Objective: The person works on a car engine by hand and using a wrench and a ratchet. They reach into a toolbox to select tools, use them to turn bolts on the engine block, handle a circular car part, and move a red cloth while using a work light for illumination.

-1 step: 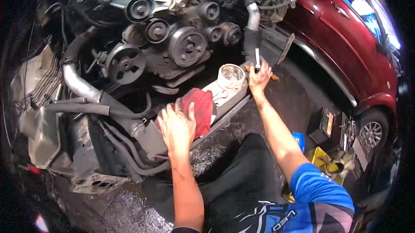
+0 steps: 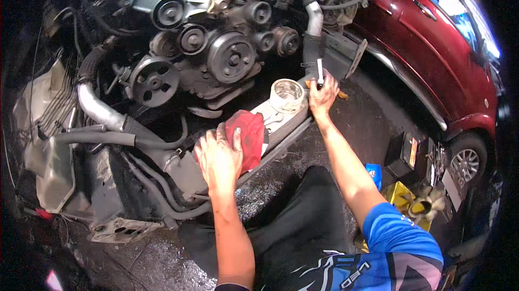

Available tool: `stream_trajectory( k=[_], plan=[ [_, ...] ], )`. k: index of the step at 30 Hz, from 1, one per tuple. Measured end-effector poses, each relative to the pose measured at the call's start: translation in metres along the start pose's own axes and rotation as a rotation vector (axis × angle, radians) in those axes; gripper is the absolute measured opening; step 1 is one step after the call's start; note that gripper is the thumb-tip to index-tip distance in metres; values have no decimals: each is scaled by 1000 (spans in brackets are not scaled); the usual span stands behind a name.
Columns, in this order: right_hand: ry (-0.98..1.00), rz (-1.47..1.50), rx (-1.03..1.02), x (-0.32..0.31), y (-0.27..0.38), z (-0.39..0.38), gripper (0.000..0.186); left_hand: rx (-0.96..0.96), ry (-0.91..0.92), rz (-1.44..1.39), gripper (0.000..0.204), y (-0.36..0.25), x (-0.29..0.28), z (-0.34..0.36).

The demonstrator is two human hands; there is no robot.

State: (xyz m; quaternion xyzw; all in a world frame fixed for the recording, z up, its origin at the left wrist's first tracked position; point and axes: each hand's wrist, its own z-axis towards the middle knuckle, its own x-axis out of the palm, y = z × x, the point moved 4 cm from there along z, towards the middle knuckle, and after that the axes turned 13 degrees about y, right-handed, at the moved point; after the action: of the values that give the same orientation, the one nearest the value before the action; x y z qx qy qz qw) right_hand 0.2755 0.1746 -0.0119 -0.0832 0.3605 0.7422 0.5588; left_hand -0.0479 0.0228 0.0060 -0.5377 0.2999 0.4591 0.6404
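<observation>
My left hand (image 2: 219, 158) lies over a crumpled red cloth (image 2: 248, 137) on the long pale bar along the engine bay's front (image 2: 273, 121), its fingers spread and slightly bent. To the right of the cloth sits a round, pale, open-topped container (image 2: 287, 96) on the same bar. Just right of that, my right hand (image 2: 323, 96) has its fingers wrapped round a slim tool (image 2: 319, 72) with a light shaft and a dark lower part, held upright. A small orange item (image 2: 342, 95) shows beside that hand, partly hidden.
Engine pulleys (image 2: 233, 56), metal pipes (image 2: 105, 107) and hoses (image 2: 148, 183) fill the bay. A dark red car (image 2: 443, 75) stands at right. On the floor by its wheel lie a black case (image 2: 403, 156), yellow items (image 2: 400, 194) and a fan (image 2: 421, 207).
</observation>
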Motion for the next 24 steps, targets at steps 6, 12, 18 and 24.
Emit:
stream_trajectory(
  k=[6,12,18,24],
  plan=[
    [-9,20,24,-5,-1,1,46,-34,86,28,52,-11,-2,1],
    [22,8,12,-4,-1,2,46,-58,98,42,50,-15,-2,1],
    [17,54,23,-7,-5,3,49,-42,49,87,49,-20,0,1],
    [33,34,32,-2,-5,0,50,-21,0,84,48,-15,0,-1]
  ],
)
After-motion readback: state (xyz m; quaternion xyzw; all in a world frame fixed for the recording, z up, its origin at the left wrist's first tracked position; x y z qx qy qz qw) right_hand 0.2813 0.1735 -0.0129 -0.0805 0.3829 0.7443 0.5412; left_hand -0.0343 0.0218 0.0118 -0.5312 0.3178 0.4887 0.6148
